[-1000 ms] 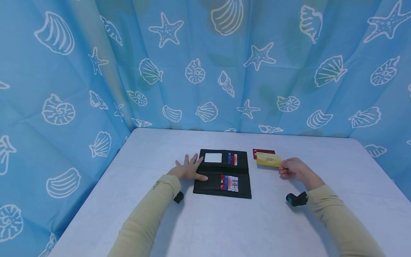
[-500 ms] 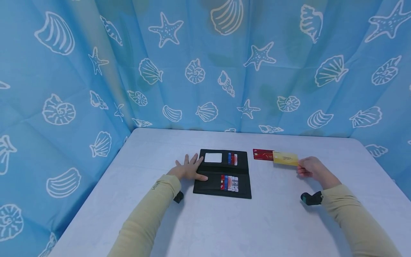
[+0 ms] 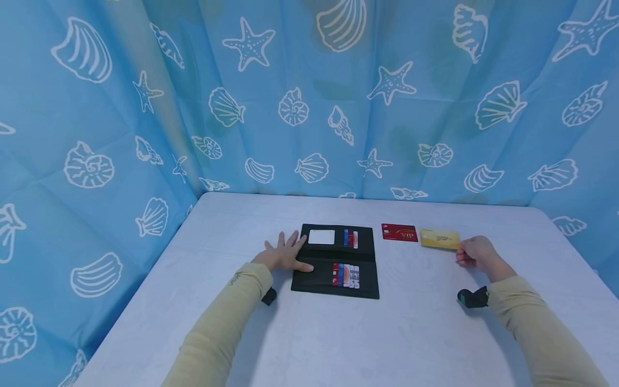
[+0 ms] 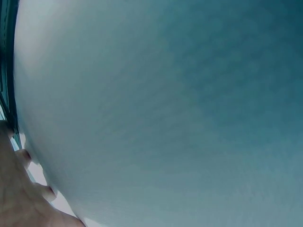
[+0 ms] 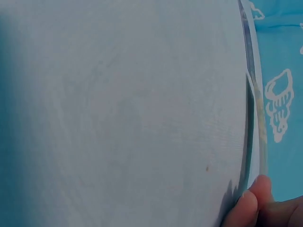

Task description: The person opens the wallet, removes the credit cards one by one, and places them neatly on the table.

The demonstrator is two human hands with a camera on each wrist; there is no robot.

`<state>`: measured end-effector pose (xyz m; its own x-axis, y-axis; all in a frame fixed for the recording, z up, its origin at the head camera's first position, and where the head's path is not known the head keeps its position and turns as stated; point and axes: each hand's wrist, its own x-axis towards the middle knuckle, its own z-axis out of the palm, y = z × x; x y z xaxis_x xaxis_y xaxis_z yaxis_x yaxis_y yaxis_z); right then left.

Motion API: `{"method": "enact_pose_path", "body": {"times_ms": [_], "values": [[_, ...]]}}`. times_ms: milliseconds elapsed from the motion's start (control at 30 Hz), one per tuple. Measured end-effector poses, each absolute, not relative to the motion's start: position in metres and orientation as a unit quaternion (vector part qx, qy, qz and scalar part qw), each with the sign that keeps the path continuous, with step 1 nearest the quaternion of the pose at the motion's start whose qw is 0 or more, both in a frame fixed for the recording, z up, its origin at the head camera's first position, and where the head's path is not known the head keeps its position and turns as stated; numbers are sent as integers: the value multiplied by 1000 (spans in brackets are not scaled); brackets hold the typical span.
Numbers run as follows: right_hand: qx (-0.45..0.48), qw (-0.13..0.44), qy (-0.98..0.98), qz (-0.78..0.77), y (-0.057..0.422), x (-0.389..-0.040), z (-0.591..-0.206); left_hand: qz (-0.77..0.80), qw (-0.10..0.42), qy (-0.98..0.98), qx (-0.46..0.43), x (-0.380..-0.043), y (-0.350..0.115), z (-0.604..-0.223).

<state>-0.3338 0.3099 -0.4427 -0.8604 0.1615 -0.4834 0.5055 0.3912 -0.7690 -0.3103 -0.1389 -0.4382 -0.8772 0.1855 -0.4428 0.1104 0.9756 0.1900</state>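
A black wallet [image 3: 319, 277] lies unfolded on the table, with several cards showing in its slots and a white card [image 3: 321, 237] in its upper half. My left hand [image 3: 285, 255] rests with spread fingers on the wallet's left edge; the left wrist view catches only part of that hand [image 4: 21, 198]. At the right, my right hand [image 3: 479, 252] pinches a yellow card [image 3: 440, 238] by its right end. In the right wrist view the card [image 5: 260, 123] appears edge-on between thumb and finger, close above the tabletop. Between wallet and yellow card lies a red VIP card [image 3: 399, 232].
A white cloth-like surface covers the table [image 3: 338, 338]. Behind and to the left hangs a blue curtain [image 3: 271, 123] with white shell and starfish drawings. Each wrist carries a small black camera, such as the right one [image 3: 473, 298].
My right hand has carried the yellow card to the right, off the red card, which now shows whole. The left hand and the wallet have stayed in place.
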Motion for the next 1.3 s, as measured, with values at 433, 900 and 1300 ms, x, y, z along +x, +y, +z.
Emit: {"method": "enact_pose_path", "body": {"times_ms": [433,900,1300], "values": [[218,143,826,-500,306,-340,-444,80,235,966,77,-311,-139,-439],[198,96,879,-424,295,-342,-448,76,230,967,74,-314,-140,-443],[202,92,907,-358,291,-342,-449,72,235,967,75,-310,-139,-439]]}}
